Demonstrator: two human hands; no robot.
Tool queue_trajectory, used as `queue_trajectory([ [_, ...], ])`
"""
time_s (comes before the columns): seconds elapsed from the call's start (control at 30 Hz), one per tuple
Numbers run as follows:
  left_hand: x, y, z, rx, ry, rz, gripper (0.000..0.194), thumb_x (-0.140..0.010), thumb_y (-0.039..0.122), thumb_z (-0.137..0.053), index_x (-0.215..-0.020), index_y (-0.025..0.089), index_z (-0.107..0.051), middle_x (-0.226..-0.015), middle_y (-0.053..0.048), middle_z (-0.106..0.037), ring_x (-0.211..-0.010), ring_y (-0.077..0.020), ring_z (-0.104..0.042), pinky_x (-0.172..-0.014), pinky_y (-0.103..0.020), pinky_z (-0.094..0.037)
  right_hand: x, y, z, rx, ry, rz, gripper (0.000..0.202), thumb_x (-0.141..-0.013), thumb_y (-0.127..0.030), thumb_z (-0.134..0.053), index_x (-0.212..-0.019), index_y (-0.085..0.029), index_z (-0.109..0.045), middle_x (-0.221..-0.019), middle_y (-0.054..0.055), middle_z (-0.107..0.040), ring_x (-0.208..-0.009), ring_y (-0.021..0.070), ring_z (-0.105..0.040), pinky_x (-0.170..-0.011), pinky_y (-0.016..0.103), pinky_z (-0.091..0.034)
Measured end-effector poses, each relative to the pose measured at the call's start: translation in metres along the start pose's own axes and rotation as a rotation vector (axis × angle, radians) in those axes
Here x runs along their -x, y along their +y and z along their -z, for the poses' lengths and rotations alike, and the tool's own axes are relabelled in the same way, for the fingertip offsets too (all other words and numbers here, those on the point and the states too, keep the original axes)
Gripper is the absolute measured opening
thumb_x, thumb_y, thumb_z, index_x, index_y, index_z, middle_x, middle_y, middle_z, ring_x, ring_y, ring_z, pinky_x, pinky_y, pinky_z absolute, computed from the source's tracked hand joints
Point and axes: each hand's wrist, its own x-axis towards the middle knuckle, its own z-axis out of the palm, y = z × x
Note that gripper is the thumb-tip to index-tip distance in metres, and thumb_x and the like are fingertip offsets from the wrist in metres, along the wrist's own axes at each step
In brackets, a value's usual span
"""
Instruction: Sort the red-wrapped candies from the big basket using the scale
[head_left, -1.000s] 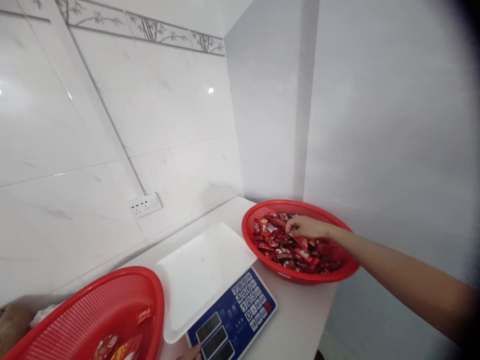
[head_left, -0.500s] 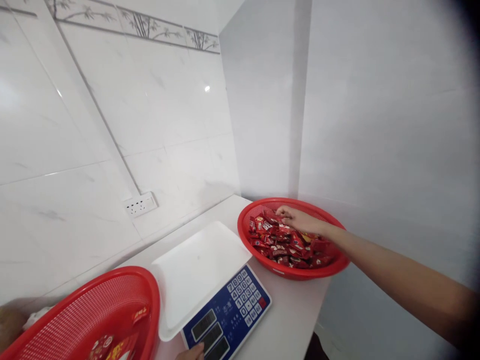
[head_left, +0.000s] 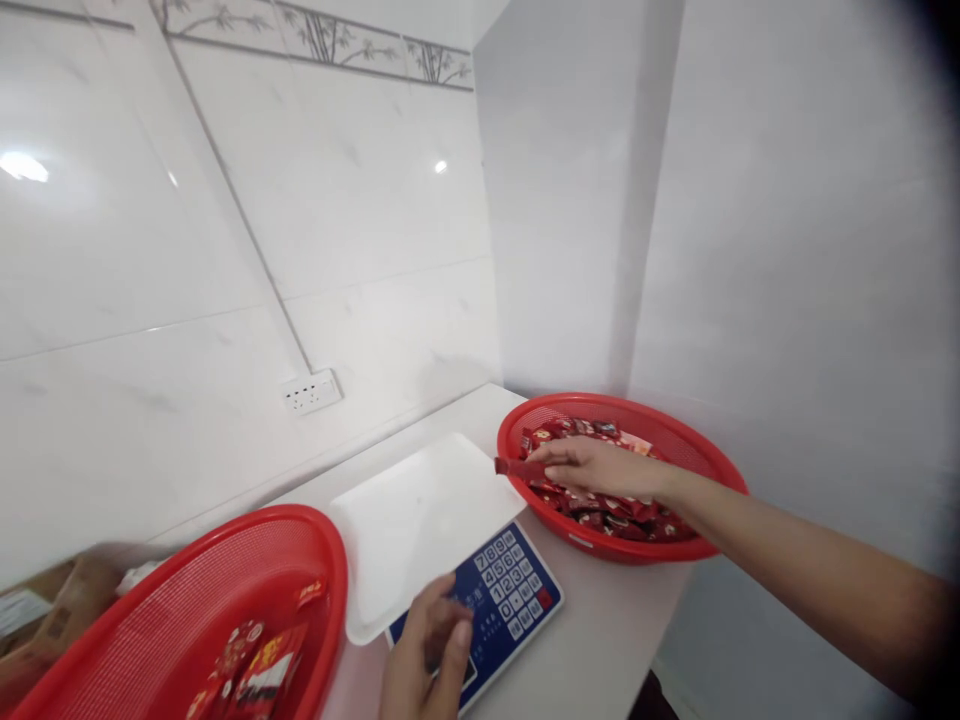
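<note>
Red packet (head_left: pixel 517 469) was drawn out leftward to right basket rim (head_left: pixel 645 553), pinched by right hand (head_left: pixel 600 467); half-curled left hand (head_left: pixel 429 655) was raised above scale (head_left: pixel 491 635).

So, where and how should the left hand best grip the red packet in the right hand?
Probably by its free end, with the left hand pinching lightly from the left. The narrow red packet juts out past the right hand toward the scale's white tray, roughly level, so that end looks uncovered.
</note>
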Motion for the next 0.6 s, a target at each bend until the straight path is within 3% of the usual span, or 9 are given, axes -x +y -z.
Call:
queue_trajectory([
  [0.1,-0.019,0.032,-0.015,0.246,-0.107,0.156,0.054,-0.075,0.051,-0.056,-0.119,0.022,-0.045,-0.088,-0.006,-0.063,-0.067,-0.0158,-0.061,-0.058,-0.029,-0.052,-0.003,-0.030,-0.034,0.134,0.007,0.174,0.027,-0.083,-0.033,-0.047,-0.105,-0.023,-0.061,-0.085,0.003,-0.066,-0.066,0.0156,-0.058,-0.063,0.030,-0.046],
  [0.23,-0.041,0.052,-0.015,0.371,-0.128,0.159,0.033,-0.079,0.043,-0.056,-0.104,0.021,-0.051,-0.095,-0.005,-0.060,-0.074,-0.0132,-0.058,-0.067,-0.029,-0.051,-0.002,-0.051,-0.069,0.282,-0.005,0.479,0.028,-0.087,-0.024,-0.042,-0.110,-0.026,-0.059,-0.106,0.004,-0.065,-0.098,0.0192,-0.057,-0.084,0.033,-0.044],
  [0.3,-0.046,0.052,-0.007,0.337,-0.105,0.127,0.024,-0.080,0.038,-0.056,-0.096,0.020,-0.053,-0.091,-0.004,-0.061,-0.076,-0.0127,-0.058,-0.074,-0.030,-0.050,-0.002,-0.049,-0.072,0.306,-0.001,0.515,0.032,-0.086,-0.023,-0.041,-0.115,-0.028,-0.055,-0.113,0.004,-0.062,-0.100,0.0190,-0.057,-0.086,0.034,-0.044],
  [0.43,-0.053,0.042,0.013,0.194,-0.068,0.096,0.020,-0.081,0.032,-0.053,-0.098,0.022,-0.050,-0.087,-0.001,-0.061,-0.076,-0.0128,-0.059,-0.078,-0.031,-0.048,-0.004,-0.026,-0.050,0.395,0.111,0.288,0.037,-0.082,-0.029,-0.045,-0.117,-0.025,-0.057,-0.115,0.007,-0.062,-0.100,0.0254,-0.058,-0.087,0.041,-0.044],
  [0.5,-0.057,0.037,0.022,0.070,-0.051,0.066,0.022,-0.081,0.029,-0.050,-0.101,0.022,-0.046,-0.086,-0.001,-0.061,-0.078,-0.0139,-0.060,-0.075,-0.032,-0.049,-0.001,-0.005,-0.028,0.466,0.155,0.143,0.038,-0.081,-0.036,-0.048,-0.116,-0.027,-0.059,-0.122,0.005,-0.058,-0.112,0.0312,-0.051,-0.095,0.047,-0.038],
  [0.6,-0.065,0.029,0.035,-0.096,-0.022,0.035,0.024,-0.079,0.026,-0.049,-0.103,0.021,-0.046,-0.085,-0.004,-0.062,-0.080,-0.0175,-0.061,-0.073,-0.035,-0.050,0.010,0.034,0.004,0.468,0.177,-0.015,0.035,-0.073,-0.041,-0.058,-0.106,-0.031,-0.066,-0.118,0.005,-0.061,-0.108,0.0386,-0.052,-0.092,0.053,-0.037],
])
